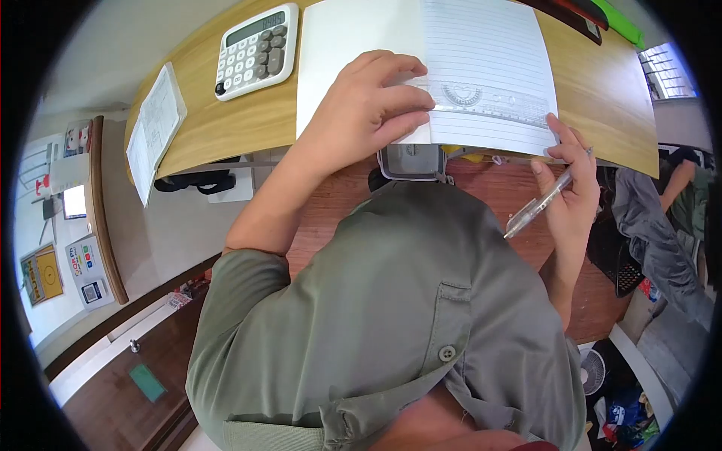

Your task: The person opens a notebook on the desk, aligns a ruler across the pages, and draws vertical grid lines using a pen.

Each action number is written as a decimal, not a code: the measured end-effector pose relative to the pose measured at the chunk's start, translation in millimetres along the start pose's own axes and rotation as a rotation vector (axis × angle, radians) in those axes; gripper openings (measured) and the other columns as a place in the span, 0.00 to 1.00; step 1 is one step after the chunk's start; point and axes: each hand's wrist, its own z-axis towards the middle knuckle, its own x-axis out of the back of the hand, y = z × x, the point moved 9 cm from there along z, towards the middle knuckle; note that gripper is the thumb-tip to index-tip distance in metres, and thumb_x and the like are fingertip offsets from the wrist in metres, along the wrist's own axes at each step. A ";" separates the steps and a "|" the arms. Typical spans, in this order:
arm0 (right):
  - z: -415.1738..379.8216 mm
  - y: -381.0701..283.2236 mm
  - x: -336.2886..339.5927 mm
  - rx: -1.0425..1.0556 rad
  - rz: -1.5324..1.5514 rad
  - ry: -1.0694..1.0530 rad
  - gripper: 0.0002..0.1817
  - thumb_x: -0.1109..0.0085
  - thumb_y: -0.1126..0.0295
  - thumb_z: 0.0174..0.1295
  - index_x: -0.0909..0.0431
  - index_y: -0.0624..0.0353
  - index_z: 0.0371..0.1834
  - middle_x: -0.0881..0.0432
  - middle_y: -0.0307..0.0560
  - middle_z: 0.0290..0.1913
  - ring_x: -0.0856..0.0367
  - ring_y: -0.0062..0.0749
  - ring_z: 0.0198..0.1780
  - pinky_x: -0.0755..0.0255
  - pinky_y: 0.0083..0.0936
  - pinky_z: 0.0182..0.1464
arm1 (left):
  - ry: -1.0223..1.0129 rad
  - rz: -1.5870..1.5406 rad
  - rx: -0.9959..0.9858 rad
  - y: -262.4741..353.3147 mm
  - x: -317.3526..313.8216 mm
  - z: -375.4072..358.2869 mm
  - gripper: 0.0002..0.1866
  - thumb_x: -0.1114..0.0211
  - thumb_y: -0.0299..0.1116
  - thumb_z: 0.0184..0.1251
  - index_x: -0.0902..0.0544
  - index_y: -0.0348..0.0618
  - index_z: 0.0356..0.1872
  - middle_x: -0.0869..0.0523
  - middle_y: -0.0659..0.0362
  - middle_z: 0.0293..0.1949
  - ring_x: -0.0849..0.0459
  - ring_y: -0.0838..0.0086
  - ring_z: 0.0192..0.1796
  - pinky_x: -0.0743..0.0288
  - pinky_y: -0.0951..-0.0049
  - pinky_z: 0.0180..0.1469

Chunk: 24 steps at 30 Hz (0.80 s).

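Ruler [489, 103] lengthwise between my hands: left hand [368, 105], fingers loosely apart, at one end; right hand [573, 184], pen [538, 205] gripped, at other.

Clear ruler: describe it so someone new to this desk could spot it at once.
On the wooden desk lies an open notebook with a lined right-hand page. Across the lower part of that page, between the left hand and right hand, is the ruler. Unlike the see-through pen in the right hand, it is flat, with a half-round protractor scale near its left end.
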 end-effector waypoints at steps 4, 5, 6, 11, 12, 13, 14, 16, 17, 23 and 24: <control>-2.1 4.6 0.1 0.059 -0.014 0.008 0.16 0.27 0.77 0.56 0.21 0.64 0.46 0.18 0.53 0.65 0.25 0.47 0.65 0.29 0.36 0.61 | -0.004 -0.060 0.004 -4.8 -1.3 -1.3 0.10 0.25 0.32 0.58 0.10 0.47 0.42 0.17 0.57 0.58 0.23 0.60 0.61 0.25 0.63 0.61; -2.4 3.3 0.0 0.094 -0.027 0.014 0.16 0.27 0.77 0.56 0.21 0.64 0.46 0.18 0.53 0.65 0.26 0.47 0.66 0.30 0.36 0.62 | 0.001 -0.057 0.006 -5.0 -0.8 -1.0 0.10 0.25 0.32 0.58 0.10 0.47 0.42 0.17 0.57 0.58 0.23 0.60 0.61 0.25 0.63 0.61; -2.3 2.3 -0.4 0.100 -0.027 0.012 0.16 0.27 0.77 0.56 0.21 0.64 0.46 0.18 0.53 0.65 0.26 0.47 0.66 0.30 0.36 0.62 | 0.009 -0.061 0.001 -4.0 -0.3 -0.9 0.10 0.25 0.31 0.58 0.10 0.46 0.41 0.16 0.57 0.57 0.22 0.60 0.60 0.24 0.63 0.60; -4.0 18.8 5.4 -0.063 0.119 0.008 0.14 0.28 0.76 0.59 0.24 0.64 0.43 0.19 0.57 0.65 0.25 0.48 0.68 0.33 0.39 0.67 | 0.090 -0.075 0.000 -2.4 3.3 -4.4 0.09 0.26 0.29 0.59 0.12 0.43 0.41 0.13 0.53 0.50 0.17 0.57 0.52 0.22 0.63 0.54; -2.1 15.0 5.9 -0.031 0.116 0.017 0.14 0.28 0.76 0.59 0.24 0.64 0.43 0.19 0.57 0.65 0.25 0.48 0.68 0.33 0.39 0.67 | 0.088 -0.069 -0.028 0.0 4.9 -4.9 0.10 0.26 0.29 0.59 0.13 0.43 0.41 0.14 0.53 0.51 0.17 0.57 0.52 0.22 0.63 0.53; -1.9 16.6 9.2 -0.062 0.191 0.074 0.13 0.29 0.77 0.60 0.24 0.64 0.44 0.20 0.59 0.66 0.25 0.48 0.68 0.35 0.40 0.69 | 0.097 -0.068 -0.008 -0.2 7.1 -5.4 0.11 0.26 0.29 0.59 0.14 0.42 0.42 0.15 0.53 0.51 0.17 0.57 0.52 0.22 0.62 0.53; -3.0 20.3 11.1 -0.099 0.268 0.127 0.13 0.30 0.77 0.61 0.24 0.64 0.45 0.21 0.60 0.66 0.26 0.48 0.69 0.36 0.40 0.70 | 0.101 -0.071 0.015 -0.4 8.7 -6.5 0.12 0.26 0.28 0.59 0.15 0.42 0.43 0.15 0.53 0.52 0.17 0.57 0.52 0.22 0.62 0.52; 0.8 19.3 13.2 -0.074 0.267 0.179 0.12 0.31 0.77 0.62 0.24 0.63 0.45 0.22 0.63 0.67 0.26 0.48 0.71 0.38 0.40 0.72 | 0.179 -0.061 0.053 -3.8 18.5 -11.7 0.12 0.26 0.27 0.59 0.16 0.41 0.44 0.16 0.53 0.52 0.17 0.59 0.52 0.23 0.63 0.52; 2.2 17.3 14.2 -0.064 0.256 0.215 0.12 0.32 0.78 0.62 0.24 0.63 0.45 0.22 0.63 0.66 0.27 0.48 0.71 0.37 0.41 0.71 | 0.241 -0.063 0.097 -8.0 26.4 -15.1 0.13 0.27 0.27 0.60 0.17 0.41 0.46 0.16 0.53 0.52 0.17 0.60 0.52 0.23 0.64 0.52; 39.7 -41.8 -20.6 0.190 0.020 -0.003 0.14 0.31 0.74 0.60 0.24 0.61 0.47 0.22 0.60 0.67 0.28 0.56 0.71 0.37 0.48 0.71 | 0.507 -0.545 0.436 -51.9 35.3 -50.7 0.15 0.32 0.25 0.69 0.23 0.39 0.54 0.19 0.56 0.50 0.18 0.72 0.48 0.24 0.74 0.51; 46.9 -62.1 -41.6 0.304 -0.103 -0.139 0.16 0.30 0.72 0.60 0.24 0.60 0.49 0.22 0.59 0.68 0.28 0.59 0.70 0.37 0.50 0.71 | 0.563 -0.887 0.525 -62.5 23.8 -57.1 0.15 0.34 0.24 0.72 0.24 0.39 0.57 0.20 0.59 0.51 0.20 0.78 0.47 0.25 0.77 0.50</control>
